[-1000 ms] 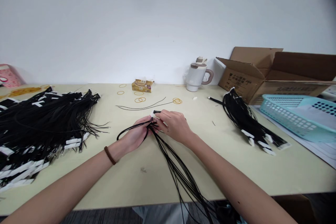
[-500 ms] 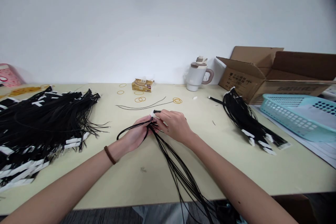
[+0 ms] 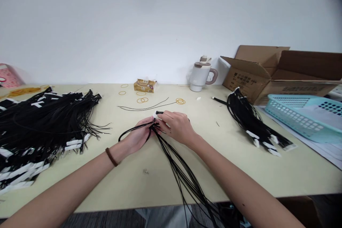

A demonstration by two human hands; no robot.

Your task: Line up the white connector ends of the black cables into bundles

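Gripping black wires (image 3: 200,190), a worker's hands (image 3: 177,127) meet on the near side of the gold box (image 3: 145,86).

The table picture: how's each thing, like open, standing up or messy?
Left hand: gripping black cables
Right hand: gripping black cables
Black cables: held, trailing past the table edge
Cardboard box: flaps open
Mug: upright, lid on
Basket: open-topped
Left cable pile: loose, overlapping
Right cable bundle: lying down
Rubber bands: lying loose
Gold box: can't tell if open
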